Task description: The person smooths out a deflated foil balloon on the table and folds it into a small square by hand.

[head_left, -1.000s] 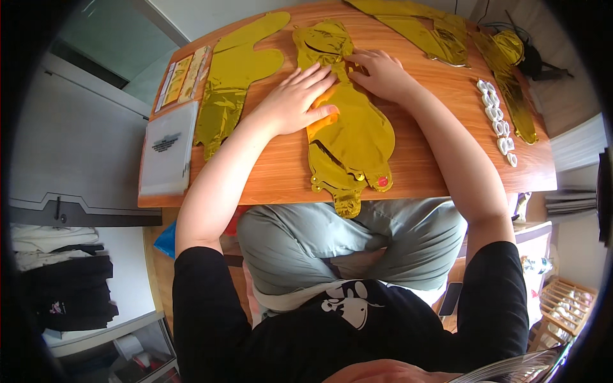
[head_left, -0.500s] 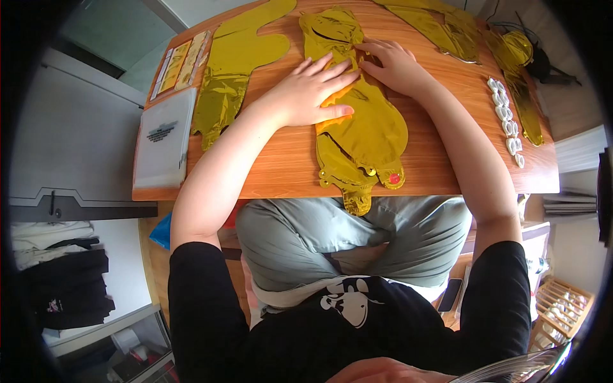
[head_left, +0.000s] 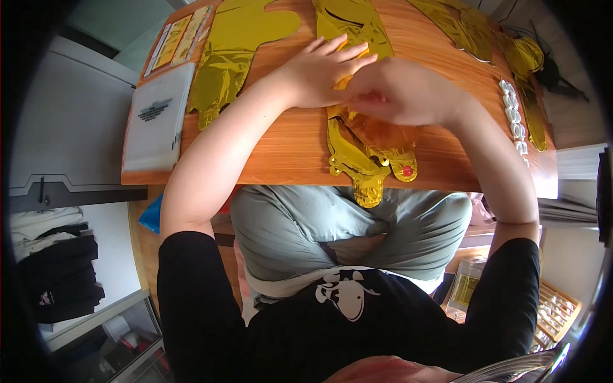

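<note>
Gold foil, shiny and creased, makes up the long foil piece (head_left: pixel 348 150) that lies at the middle of the wooden table (head_left: pixel 281 143), its narrow tab reaching past the near edge. A red spot (head_left: pixel 407 171) marks its lower right lobe. The left hand (head_left: pixel 322 76) lies flat, fingers spread, partly across the foil. The right hand (head_left: pixel 399 89), blurred and curled, is over the foil too, right against the left hand's fingers in this view; whether it grips anything, I cannot tell. To the left lie another foil sheet (head_left: pixel 246 45), a pale plastic packet (head_left: pixel 156 118) and some yellow strips (head_left: pixel 179 45). On the right, a row of small white rings (head_left: pixel 513 116) sits near more gold foil (head_left: pixel 463 29).
</note>
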Available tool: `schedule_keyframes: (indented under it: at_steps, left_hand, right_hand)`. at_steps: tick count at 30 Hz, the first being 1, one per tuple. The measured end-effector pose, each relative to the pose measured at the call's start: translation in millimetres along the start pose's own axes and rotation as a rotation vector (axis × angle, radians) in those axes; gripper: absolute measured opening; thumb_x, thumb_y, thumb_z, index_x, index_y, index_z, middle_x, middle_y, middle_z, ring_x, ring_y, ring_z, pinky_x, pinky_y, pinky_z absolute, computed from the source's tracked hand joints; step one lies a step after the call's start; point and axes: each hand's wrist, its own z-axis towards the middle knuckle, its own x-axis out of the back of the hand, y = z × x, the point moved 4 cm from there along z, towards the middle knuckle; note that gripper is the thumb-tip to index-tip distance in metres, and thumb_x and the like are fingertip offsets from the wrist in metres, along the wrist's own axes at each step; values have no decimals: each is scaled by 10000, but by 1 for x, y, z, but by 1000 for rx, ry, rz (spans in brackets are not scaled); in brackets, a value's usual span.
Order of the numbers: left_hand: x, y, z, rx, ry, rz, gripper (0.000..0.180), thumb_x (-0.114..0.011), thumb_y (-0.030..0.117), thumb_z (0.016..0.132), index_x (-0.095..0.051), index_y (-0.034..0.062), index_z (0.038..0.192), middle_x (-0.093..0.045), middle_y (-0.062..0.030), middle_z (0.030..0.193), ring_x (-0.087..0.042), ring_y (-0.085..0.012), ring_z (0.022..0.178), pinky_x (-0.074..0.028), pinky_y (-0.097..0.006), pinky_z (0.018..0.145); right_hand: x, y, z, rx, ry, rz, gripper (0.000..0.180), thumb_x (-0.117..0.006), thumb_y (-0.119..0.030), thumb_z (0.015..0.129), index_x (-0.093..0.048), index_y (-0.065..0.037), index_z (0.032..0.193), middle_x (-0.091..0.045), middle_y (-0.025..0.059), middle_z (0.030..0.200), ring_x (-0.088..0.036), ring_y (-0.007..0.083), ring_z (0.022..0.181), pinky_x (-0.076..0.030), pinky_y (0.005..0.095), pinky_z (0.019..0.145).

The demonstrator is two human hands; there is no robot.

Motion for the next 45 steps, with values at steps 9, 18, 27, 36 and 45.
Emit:
schedule_keyframes:
  at_steps: [9, 18, 27, 36, 45]
  left_hand:
    - [0, 5, 4, 58, -38, 18, 823, -696, 260, 913, -288, 283, 1628, -265, -55, 1696, -243, -369, 1551, -230, -535, 1258]
    - [5, -4, 5, 82, 1, -179, 724, -603, 408, 1009, -266, 286, 1638, -114, -83, 1730, -180, -362, 1572, -177, -521, 1272]
    - [43, -97, 38, 652, 202, -186, 553, -608, 390, 1018, -527, 71, 1463, -569, -153, 1474, -566, -259, 1329, -451, -391, 1094]
    - [34, -136, 77, 828, 164, -443, 552, -749, 311, 899, -621, 23, 1352, -749, -123, 1148, -707, -237, 1076, -539, -351, 952]
    - [40, -126, 55, 626, 316, -840, 463, -642, 244, 1014, -541, 26, 1410, -698, -101, 1222, -657, -204, 1133, -530, -358, 973]
  right_hand:
    - [-34, -9, -13, 330, 206, -305, 320, -735, -121, 818, -742, -104, 1137, -710, 80, 886, -677, 294, 820, -549, 396, 771]
    - [-48, 0, -18, 368, 237, -261, 379, -740, -178, 835, -726, -116, 1209, -671, 74, 830, -651, 273, 789, -522, 397, 716]
    - [-49, 5, -19, 328, 212, -153, 397, -690, -133, 867, -699, -153, 1264, -670, 70, 888, -649, 279, 869, -503, 423, 787]
    - [-45, 5, -20, 276, 166, -97, 355, -648, -121, 855, -725, -119, 1201, -730, 113, 1004, -690, 321, 1000, -549, 449, 881]
    - [-45, 2, -19, 294, 178, -59, 353, -646, -121, 860, -725, -118, 1205, -730, 125, 1037, -680, 327, 1045, -540, 448, 923]
